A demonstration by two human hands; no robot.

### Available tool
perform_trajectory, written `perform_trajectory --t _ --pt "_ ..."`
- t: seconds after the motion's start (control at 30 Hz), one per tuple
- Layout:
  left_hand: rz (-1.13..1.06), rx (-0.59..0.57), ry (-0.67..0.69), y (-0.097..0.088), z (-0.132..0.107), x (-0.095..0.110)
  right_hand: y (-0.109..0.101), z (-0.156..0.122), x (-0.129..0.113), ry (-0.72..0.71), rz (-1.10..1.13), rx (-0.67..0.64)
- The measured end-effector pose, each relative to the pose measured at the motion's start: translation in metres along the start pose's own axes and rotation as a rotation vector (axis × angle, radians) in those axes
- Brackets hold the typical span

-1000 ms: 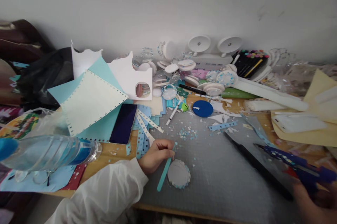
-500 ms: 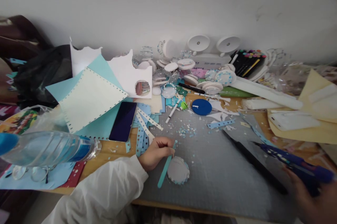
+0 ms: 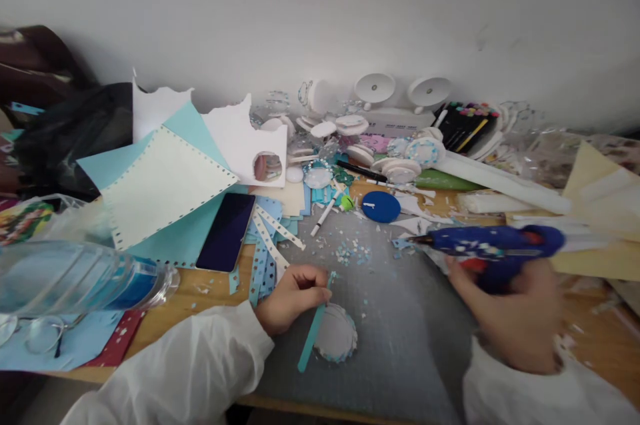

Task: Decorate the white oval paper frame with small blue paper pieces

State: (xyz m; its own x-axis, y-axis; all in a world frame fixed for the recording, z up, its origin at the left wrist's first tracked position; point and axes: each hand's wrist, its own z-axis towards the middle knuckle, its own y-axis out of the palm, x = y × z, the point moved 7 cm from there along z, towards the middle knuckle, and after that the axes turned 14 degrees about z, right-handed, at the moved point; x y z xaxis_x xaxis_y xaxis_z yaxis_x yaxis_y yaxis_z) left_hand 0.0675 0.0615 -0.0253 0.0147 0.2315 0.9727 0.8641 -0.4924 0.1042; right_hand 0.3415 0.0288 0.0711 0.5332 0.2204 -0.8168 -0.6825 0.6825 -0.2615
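Observation:
My left hand (image 3: 295, 295) is closed, its thumb and fingers pinching the upper end of a teal craft stick (image 3: 311, 342). Just right of the stick, on the grey cutting mat (image 3: 395, 345), lies a round white disc (image 3: 336, 333) with bits of blue and white round its rim. The stick overlaps the disc's left edge. My right hand (image 3: 520, 312), a little blurred, is wrapped round the handle of a blue glue gun (image 3: 490, 242). Its nozzle points left, above the mat, right of a dark blue oval lid (image 3: 381, 206).
Tiny blue and white paper bits (image 3: 353, 252) are scattered over the mat. To the left are a phone (image 3: 226, 232), paper sheets (image 3: 167, 188), a water bottle (image 3: 85, 278) and glasses (image 3: 45, 335). White discs (image 3: 350, 124) and a pen holder (image 3: 465, 128) crowd the back.
My right hand has lifted the glue gun and brought it left and up over the mat, from the right edge. My left hand still pinches the craft stick beside the disc.

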Motion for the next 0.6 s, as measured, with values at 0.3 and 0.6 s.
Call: perform_trajectory --t 0.3,0.6 --pt "0.057 -0.069 0.032 0.001 0.001 0.002 0.059 -0.054 -0.006 -0.29 -0.085 -0.27" --pt "0.076 -0.111 -0.007 0.003 -0.001 -0.002 0.059 -0.05 0.004 -0.124 -0.163 -0.308"
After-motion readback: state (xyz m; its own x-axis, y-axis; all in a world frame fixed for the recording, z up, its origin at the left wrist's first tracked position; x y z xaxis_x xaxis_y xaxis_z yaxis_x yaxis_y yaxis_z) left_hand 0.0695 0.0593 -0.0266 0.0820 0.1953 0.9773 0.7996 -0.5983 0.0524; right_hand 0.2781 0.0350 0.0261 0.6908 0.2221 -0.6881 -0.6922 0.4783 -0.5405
